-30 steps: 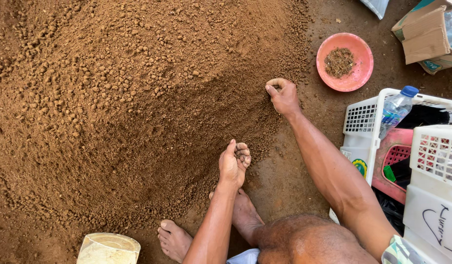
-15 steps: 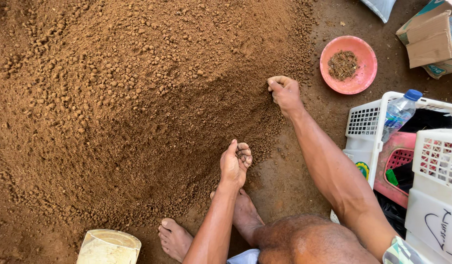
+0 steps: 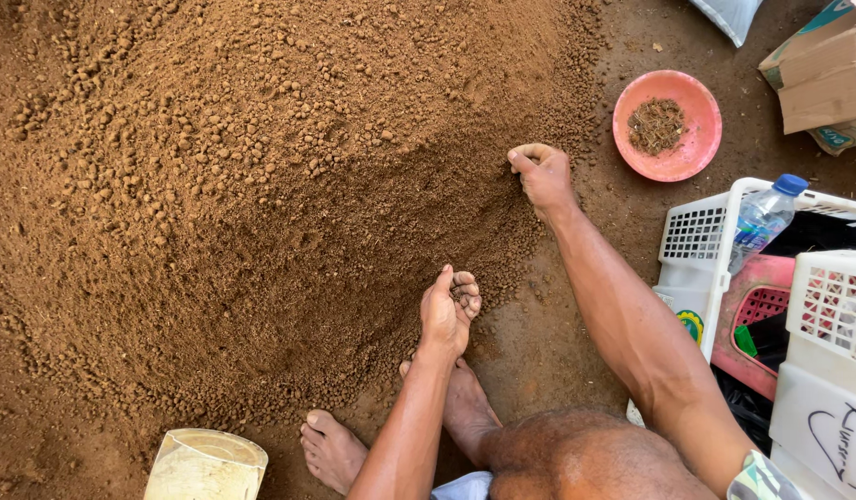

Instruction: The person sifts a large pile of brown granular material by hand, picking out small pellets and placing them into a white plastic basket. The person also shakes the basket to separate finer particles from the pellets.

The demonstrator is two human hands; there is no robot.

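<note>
A single head-worn camera looks almost straight down from above the seated person, close enough that both forearms reach up from the bottom edge. The soil heap [image 3: 261, 185] fills the left and far part of the view; the person's bare feet [image 3: 335, 449] sit at the near edge. A pink bowl [image 3: 667, 125] marks the far right, white baskets [image 3: 715, 241] crowd the near right. There is no second view to share any part of the scene
</note>
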